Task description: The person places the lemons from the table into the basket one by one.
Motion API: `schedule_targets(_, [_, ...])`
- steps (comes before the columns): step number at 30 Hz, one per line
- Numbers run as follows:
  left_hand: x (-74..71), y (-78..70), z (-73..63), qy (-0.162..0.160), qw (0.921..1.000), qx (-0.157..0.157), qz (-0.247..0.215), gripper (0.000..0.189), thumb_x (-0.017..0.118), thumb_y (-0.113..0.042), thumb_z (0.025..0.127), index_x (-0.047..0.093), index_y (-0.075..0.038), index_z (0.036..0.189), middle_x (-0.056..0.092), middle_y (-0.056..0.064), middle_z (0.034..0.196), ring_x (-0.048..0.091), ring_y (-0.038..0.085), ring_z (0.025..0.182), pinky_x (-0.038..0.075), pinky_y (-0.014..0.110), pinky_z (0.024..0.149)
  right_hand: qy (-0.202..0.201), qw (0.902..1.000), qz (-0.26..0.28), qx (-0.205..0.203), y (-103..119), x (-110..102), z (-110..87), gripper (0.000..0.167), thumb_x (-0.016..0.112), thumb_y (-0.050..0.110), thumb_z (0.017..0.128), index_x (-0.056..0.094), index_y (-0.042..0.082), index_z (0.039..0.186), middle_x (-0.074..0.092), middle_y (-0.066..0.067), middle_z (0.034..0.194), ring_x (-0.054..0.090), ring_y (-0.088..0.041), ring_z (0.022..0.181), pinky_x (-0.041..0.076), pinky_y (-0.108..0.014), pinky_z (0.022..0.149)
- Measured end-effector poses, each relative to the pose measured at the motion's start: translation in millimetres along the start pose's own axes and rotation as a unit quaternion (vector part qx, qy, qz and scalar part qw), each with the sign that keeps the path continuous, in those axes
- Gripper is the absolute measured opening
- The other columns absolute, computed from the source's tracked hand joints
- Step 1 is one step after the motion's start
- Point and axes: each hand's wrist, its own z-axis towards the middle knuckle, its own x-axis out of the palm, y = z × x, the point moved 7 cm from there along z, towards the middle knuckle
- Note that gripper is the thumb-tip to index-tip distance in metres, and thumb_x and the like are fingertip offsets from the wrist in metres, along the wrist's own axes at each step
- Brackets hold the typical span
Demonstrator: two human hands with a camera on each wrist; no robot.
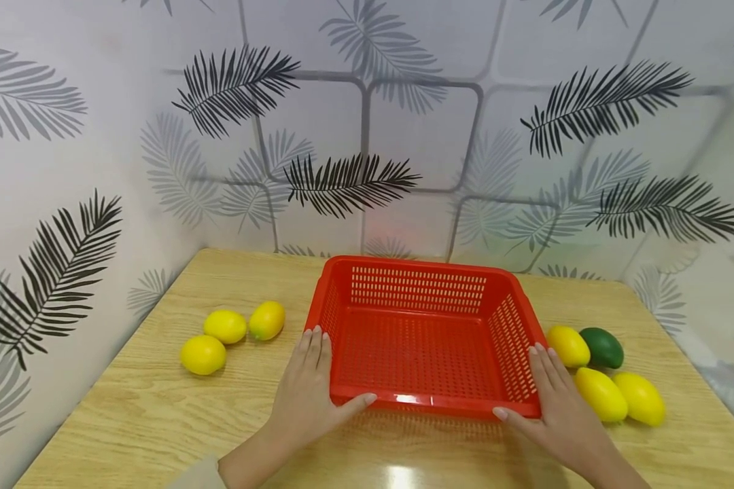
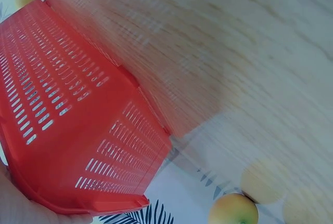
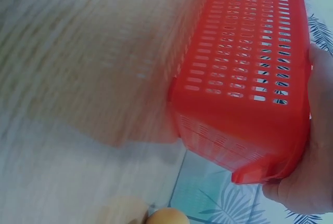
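A red plastic basket with slotted walls stands on the wooden table, and nothing lies inside it. At its near left corner my left hand rests on the rim, fingers straight along the left side and thumb along the front edge. My right hand mirrors this at the near right corner. The left wrist view shows the basket's slotted outer wall beside the left hand. In the right wrist view, the right hand lies against the basket's rim.
Left of the basket sit three yellow lemons. To its right, close by my right hand, are several more yellow fruits and one dark green fruit. A leaf-patterned wall stands behind the glossy wooden table.
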Motion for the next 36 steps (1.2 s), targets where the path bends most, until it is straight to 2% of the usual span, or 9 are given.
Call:
schedule_targets(4, [-0.9, 0.5, 1.1, 0.003, 1.0000, -0.002, -0.003, 0.107, 0.043, -0.078, 0.076, 0.036, 0.010, 0.137, 0.030, 0.026, 0.147, 0.025, 0.038, 0.139, 0.025, 0.044, 0.114, -0.023, 0.9991, -0.031, -0.019, 4, -11, 4.1, 0.107, 0.055, 0.068, 0.077, 0.020, -0.009, 0.143, 0.024, -0.029, 0.148, 0.025, -0.047, 0.133, 0.030, -0.064, 0.102])
schedule_targets(8, [-2.2, 0.5, 2.5, 0.007, 0.9999, -0.002, -0.014, 0.106, 0.048, -0.075, 0.076, 0.034, 0.010, 0.138, 0.030, 0.026, 0.147, 0.024, 0.039, 0.139, 0.025, 0.045, 0.114, -0.049, 0.9975, -0.029, -0.043, 7, -21, 9.3, 0.106, 0.059, 0.065, 0.076, 0.021, -0.008, 0.144, 0.026, -0.028, 0.148, 0.026, -0.046, 0.133, 0.029, -0.063, 0.103])
schedule_targets(15, [-5.9, 3.7, 6.7, 0.012, 0.9990, -0.003, -0.044, 0.098, 0.051, -0.069, 0.078, 0.039, 0.009, 0.136, 0.036, 0.025, 0.144, 0.030, 0.040, 0.136, 0.029, 0.048, 0.111, -0.023, 0.9984, -0.005, -0.052, 8, -15, 14.6, 0.105, 0.059, 0.063, 0.077, 0.018, -0.006, 0.145, 0.023, -0.028, 0.149, 0.021, -0.046, 0.136, 0.027, -0.064, 0.103])
schedule_targets(18, [-12.5, 8.7, 8.7, -0.016, 0.9976, 0.003, -0.067, 0.084, 0.054, -0.060, 0.083, 0.047, 0.008, 0.131, 0.046, 0.023, 0.138, 0.040, 0.038, 0.130, 0.034, 0.048, 0.108, -0.018, 0.9988, -0.006, -0.046, 7, -11, 15.0, 0.103, 0.059, 0.062, 0.078, 0.019, -0.006, 0.145, 0.024, -0.028, 0.149, 0.022, -0.046, 0.135, 0.028, -0.065, 0.102])
schedule_targets(21, [-23.4, 18.0, 11.8, -0.072, 0.9922, 0.021, -0.099, 0.063, 0.057, -0.044, 0.088, 0.054, 0.008, 0.124, 0.055, 0.021, 0.128, 0.050, 0.035, 0.121, 0.042, 0.048, 0.101, -0.017, 0.9988, -0.008, -0.044, 7, -9, 15.8, 0.103, 0.059, 0.062, 0.078, 0.019, -0.006, 0.145, 0.024, -0.028, 0.149, 0.023, -0.047, 0.134, 0.028, -0.065, 0.103])
schedule_targets(24, [-33.8, 34.2, 16.3, -0.123, 0.9840, 0.033, -0.125, 0.046, 0.058, -0.029, 0.091, 0.058, 0.007, 0.119, 0.060, 0.021, 0.121, 0.055, 0.034, 0.114, 0.046, 0.048, 0.096, -0.015, 0.9987, -0.009, -0.047, 7, -7, 16.9, 0.104, 0.058, 0.062, 0.078, 0.017, -0.006, 0.145, 0.022, -0.028, 0.149, 0.022, -0.047, 0.135, 0.026, -0.064, 0.104])
schedule_targets(26, [-37.9, 48.4, 21.8, -0.136, 0.9807, 0.022, -0.139, 0.043, 0.057, -0.023, 0.091, 0.055, 0.008, 0.121, 0.059, 0.023, 0.122, 0.054, 0.036, 0.115, 0.046, 0.049, 0.096, -0.016, 0.9986, -0.008, -0.049, 8, -7, 17.0, 0.104, 0.058, 0.061, 0.078, 0.017, -0.006, 0.145, 0.021, -0.027, 0.150, 0.021, -0.046, 0.136, 0.026, -0.063, 0.105])
schedule_targets(30, [-38.0, 75.4, 35.6, -0.117, 0.9846, -0.018, -0.128, 0.046, 0.056, -0.019, 0.092, 0.049, 0.011, 0.126, 0.054, 0.027, 0.125, 0.050, 0.041, 0.117, 0.044, 0.052, 0.096, -0.019, 0.9986, -0.009, -0.049, 9, -8, 15.5, 0.104, 0.059, 0.061, 0.078, 0.016, -0.007, 0.145, 0.019, -0.027, 0.151, 0.019, -0.045, 0.137, 0.024, -0.062, 0.107])
schedule_targets(36, [-23.5, 97.9, 53.1, -0.056, 0.9972, -0.036, -0.035, 0.047, 0.064, -0.021, 0.086, 0.055, 0.012, 0.118, 0.056, 0.029, 0.118, 0.053, 0.042, 0.110, 0.048, 0.050, 0.091, -0.020, 0.9985, -0.016, -0.047, 9, -6, 14.8, 0.104, 0.058, 0.061, 0.078, 0.016, -0.007, 0.145, 0.020, -0.028, 0.150, 0.020, -0.045, 0.136, 0.024, -0.061, 0.107])
